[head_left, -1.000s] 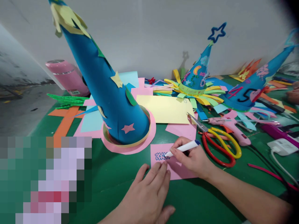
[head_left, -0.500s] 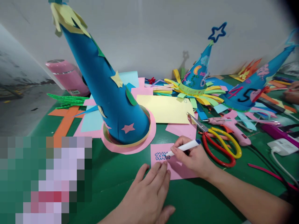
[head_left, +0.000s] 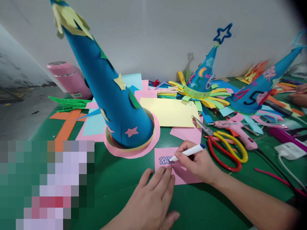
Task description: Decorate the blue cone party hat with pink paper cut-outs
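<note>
My right hand (head_left: pixel 200 161) is closed around a white marker (head_left: pixel 188 152) with a blue end. The marker's tip touches a square of pink paper (head_left: pixel 189 177), beside a wavy blue outline (head_left: pixel 166 160) drawn on it. My left hand (head_left: pixel 153 195) lies flat, fingers stretched out, with its fingertips on the lower left edge of the pink paper. Behind the paper to the left stands a tall blue paper cone hat (head_left: pixel 107 92) with star cut-outs and a pink brim. Scissors (head_left: pixel 216 143) with red and yellow handles lie open just beyond my right hand.
A pink glue gun (head_left: pixel 236 127) lies beyond the scissors, its black cord running right. Two more decorated cone hats (head_left: pixel 202 75) stand at the back right, among paper strips. A pink bottle (head_left: pixel 69 78) stands back left. Another person's hand (head_left: pixel 298 95) is at the right edge.
My hands and the marker stay almost in place over the pink paper. At the far right, the other person's hand has shifted slightly.
</note>
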Demonstrator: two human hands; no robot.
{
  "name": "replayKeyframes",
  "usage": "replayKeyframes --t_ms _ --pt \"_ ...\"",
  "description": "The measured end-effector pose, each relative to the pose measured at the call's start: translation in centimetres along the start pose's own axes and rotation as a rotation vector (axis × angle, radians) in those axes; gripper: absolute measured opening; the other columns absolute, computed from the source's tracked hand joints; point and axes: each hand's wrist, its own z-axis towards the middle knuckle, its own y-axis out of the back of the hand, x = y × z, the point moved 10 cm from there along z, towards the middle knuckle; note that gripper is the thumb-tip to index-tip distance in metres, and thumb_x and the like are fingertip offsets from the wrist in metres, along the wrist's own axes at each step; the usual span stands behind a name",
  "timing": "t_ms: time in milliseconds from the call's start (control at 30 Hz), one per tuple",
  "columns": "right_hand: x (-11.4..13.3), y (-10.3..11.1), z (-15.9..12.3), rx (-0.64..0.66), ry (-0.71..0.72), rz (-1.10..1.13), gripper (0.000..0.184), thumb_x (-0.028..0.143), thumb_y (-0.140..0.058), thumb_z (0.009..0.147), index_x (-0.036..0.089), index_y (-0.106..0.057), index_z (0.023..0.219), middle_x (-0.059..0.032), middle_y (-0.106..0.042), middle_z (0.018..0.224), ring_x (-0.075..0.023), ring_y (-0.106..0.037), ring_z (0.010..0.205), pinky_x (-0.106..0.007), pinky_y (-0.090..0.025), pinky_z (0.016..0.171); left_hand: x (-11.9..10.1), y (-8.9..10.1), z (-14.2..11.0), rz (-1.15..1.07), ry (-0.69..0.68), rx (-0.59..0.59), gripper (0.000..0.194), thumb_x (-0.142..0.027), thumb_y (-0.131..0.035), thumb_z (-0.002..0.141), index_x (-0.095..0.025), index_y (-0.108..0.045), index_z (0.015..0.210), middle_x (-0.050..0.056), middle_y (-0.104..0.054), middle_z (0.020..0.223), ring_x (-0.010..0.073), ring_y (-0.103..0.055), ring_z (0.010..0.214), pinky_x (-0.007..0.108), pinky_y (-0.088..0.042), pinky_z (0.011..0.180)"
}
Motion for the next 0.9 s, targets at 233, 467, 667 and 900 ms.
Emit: replayKeyframes --t_ms 233,467,667,900 --pt "-0.1 -0.1 0.0 0.005 0.005 0.005 0.015 0.03 -0.052 0.08 0.018 -0.049 0.072 0.0048 -0.047 0.055 -0.0071 -0.044 0.045 -0.019 -0.034 0.042 0.0 -0.1 -0.1 -0.001 -0.001 -0.026 0.056 -0.048 -0.025 0.086 -0.014 -0.036 0.128 0.012 -0.042 0.131 0.0273 -0.034 0.119 0.044 -0.03 0.092" --pt "0.0 0.1 0.1 -0.016 -0.007 -0.02 0.015 0.031 -0.052 0.079 0.018 -0.049 0.072 0.0045 -0.047 0.054 -0.0083 -0.046 0.045 -0.02 -0.035 0.042 0.0 -0.2 -0.2 -0.006 0.001 -0.035 0.057 -0.049 -0.024 0.085 -0.014 -0.037 0.128 0.012 -0.043 0.13 0.0267 -0.035 0.119 0.044 -0.029 0.092" --pt "-0.3 0.2 0.0 -0.019 -0.022 -0.018 0.016 0.032 -0.052 0.079 0.018 -0.048 0.071 0.0048 -0.046 0.051 -0.0091 -0.045 0.044 -0.021 -0.034 0.042 0.1 0.0 0.0 -0.003 0.0 -0.049 0.056 -0.049 -0.026 0.085 -0.014 -0.039 0.127 0.012 -0.044 0.13 0.0273 -0.036 0.118 0.043 -0.029 0.092" --pt "-0.4 1.8 0.5 -0.139 -0.001 0.287 0.019 0.031 -0.052 0.08 0.018 -0.046 0.067 0.0076 -0.035 0.048 -0.006 -0.031 0.042 -0.019 -0.025 0.039 0.0 1.0 0.4 0.022 0.008 0.033 0.052 -0.049 -0.029 0.085 -0.015 -0.046 0.121 0.01 -0.047 0.128 0.026 -0.042 0.114 0.04 -0.035 0.088"
